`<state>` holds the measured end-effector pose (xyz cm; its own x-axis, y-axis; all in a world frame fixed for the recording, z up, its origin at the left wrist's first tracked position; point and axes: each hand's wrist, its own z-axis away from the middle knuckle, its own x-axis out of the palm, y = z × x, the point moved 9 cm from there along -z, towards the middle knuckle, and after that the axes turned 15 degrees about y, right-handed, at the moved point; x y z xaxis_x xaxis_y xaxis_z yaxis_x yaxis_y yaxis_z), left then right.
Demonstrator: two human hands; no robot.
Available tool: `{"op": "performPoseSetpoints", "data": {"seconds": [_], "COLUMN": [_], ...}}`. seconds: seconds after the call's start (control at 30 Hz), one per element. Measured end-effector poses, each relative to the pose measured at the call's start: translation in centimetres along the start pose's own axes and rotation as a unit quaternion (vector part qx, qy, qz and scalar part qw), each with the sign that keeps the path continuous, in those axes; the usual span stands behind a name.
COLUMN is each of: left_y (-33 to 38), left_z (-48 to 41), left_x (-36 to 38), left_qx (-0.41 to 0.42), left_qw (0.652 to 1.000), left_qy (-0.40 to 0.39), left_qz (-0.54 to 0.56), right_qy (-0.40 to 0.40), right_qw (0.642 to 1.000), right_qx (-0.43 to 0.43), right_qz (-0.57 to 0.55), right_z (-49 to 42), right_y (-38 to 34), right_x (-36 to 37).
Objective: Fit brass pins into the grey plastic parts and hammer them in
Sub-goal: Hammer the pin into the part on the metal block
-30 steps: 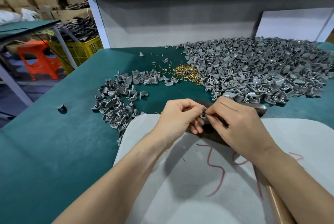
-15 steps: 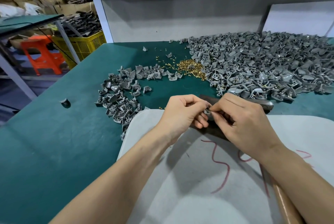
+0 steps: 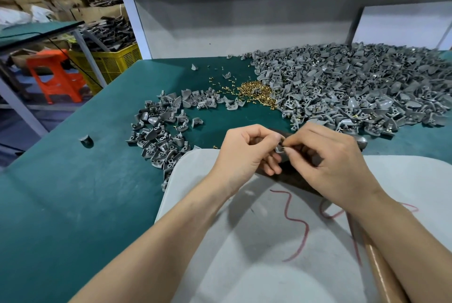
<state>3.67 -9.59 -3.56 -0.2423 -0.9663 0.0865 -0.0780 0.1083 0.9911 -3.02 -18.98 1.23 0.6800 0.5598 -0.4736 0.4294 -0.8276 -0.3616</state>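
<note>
At the middle of the bench, above a dark rectangular block (image 3: 291, 176) lying on a smooth pale board (image 3: 244, 241) scrawled with red marker, both hands meet. The left hand (image 3: 247, 153) is curled, thumb and fingers pinching a small moulded grey plastic part (image 3: 279, 148). The right hand (image 3: 335, 163) closes thumb and forefinger tightly on that part's edge, the other fingers folded. Whether a pin sits between them is too small to tell. At 12 o'clock from the hands, a loose heap of brass pins (image 3: 255, 92) glitters on the matte green mat (image 3: 73, 192). A broad, jagged pile of grey parts (image 3: 354, 90) spreads at 1 to 2 o'clock, with a smaller scatter (image 3: 159, 136) at 10 o'clock. A hammer (image 3: 381, 268) with a glossy wooden handle lies at 5 o'clock.
</note>
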Motion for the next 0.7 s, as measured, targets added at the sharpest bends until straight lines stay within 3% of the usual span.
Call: {"op": "performPoseSetpoints", "data": {"seconds": [0.27, 0.53, 0.7], "left_y": [1.5, 2.4, 3.5], "left_z": [0.6, 1.2, 1.9], "left_x": [0.1, -0.1, -0.5], "left_qx": [0.106, 0.218, 0.308], "left_qw": [0.994, 0.975, 0.947], "left_qy": [0.013, 0.029, 0.065], "left_qz": [0.035, -0.008, -0.064], "right_qy": [0.042, 0.083, 0.101], "right_qw": [0.993, 0.975, 0.957], "right_qx": [0.070, 0.149, 0.191], "right_qz": [-0.082, -0.139, -0.193], "right_z": [-0.5, -0.3, 0.0], "right_y": [0.6, 1.9, 2.3], "right_x": [-1.2, -1.2, -1.1]}}
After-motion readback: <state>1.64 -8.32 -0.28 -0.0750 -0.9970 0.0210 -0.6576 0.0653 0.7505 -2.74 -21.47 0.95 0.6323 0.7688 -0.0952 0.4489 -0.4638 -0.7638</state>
